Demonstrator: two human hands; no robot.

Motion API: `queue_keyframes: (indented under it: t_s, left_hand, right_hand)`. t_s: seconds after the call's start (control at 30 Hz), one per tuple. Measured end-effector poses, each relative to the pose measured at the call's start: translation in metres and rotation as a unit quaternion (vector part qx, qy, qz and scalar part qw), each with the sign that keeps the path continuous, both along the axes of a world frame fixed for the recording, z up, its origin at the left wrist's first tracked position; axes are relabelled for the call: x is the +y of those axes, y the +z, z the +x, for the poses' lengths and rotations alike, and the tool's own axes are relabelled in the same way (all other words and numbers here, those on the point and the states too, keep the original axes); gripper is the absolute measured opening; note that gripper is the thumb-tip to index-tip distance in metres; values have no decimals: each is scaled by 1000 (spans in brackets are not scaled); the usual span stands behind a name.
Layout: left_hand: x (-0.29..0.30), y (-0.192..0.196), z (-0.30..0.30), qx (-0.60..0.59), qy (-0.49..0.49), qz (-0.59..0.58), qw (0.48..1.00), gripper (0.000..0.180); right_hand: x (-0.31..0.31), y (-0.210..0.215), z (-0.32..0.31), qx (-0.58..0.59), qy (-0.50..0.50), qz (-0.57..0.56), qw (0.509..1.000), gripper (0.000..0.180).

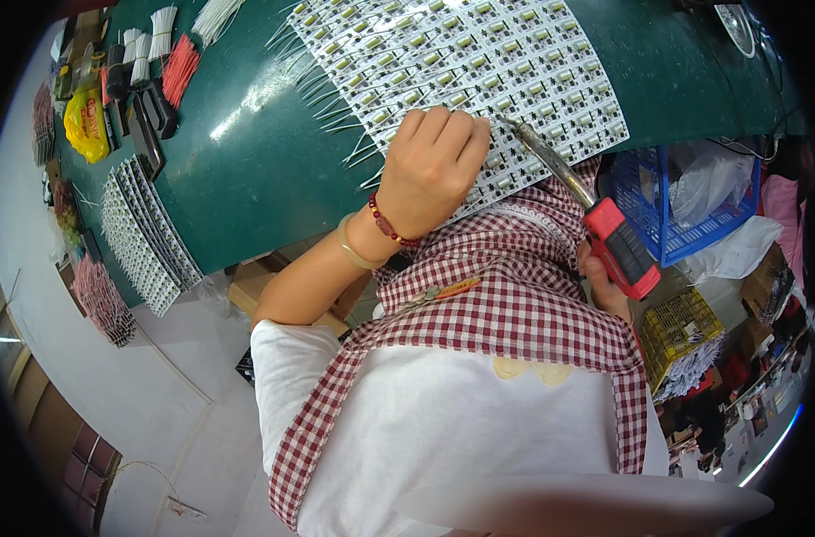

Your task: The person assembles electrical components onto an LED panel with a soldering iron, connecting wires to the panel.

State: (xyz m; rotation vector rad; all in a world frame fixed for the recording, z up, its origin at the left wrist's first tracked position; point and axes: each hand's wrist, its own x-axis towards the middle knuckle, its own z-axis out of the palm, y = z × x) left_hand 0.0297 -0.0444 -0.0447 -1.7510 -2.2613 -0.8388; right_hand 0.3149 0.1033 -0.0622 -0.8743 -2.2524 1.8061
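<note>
A large white panel of circuit boards [550,94] lies on the green table, with rows of small parts across it and thin white wires [345,116] sticking out along its left side. My left hand [439,161] is closed above the panel's near part, its fingers curled under; whatever they pinch is hidden. At my right side, my right hand [604,285] grips a soldering iron [618,243] by its red and black handle, partly hidden behind it. The iron's metal shaft points up and left, its tip at the panel just right of my left knuckles.
A stack of more board panels [148,233] sits at the table's left edge. Behind it are red wires [181,70], white wire bundles [162,31], a yellow bag [86,125] and black-handled tools [146,130]. A blue crate [662,201] and a yellow basket [680,327] stand at right.
</note>
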Motion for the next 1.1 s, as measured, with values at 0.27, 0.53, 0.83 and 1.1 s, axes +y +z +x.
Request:
queue_keyframes:
  t_s: [0.27, 0.53, 0.83, 1.1]
  left_hand:
    - [-2, 0, -3, 2, -11, 3, 1000, 26]
    - [-1, 2, -1, 32, -19, -16, 999, 26]
    - [-2, 6, -1, 40, -34, -37, 998, 25]
    - [-2, 6, -1, 41, -44, -41, 997, 26]
  right_hand:
    - [-3, -9, 8, 31, 4, 57, 998, 27]
    - [-7, -5, 14, -27, 19, 64, 997, 31]
    - [-7, -6, 18, 8, 7, 45, 999, 29]
    - [-7, 0, 14, -12, 30, 97, 995, 25]
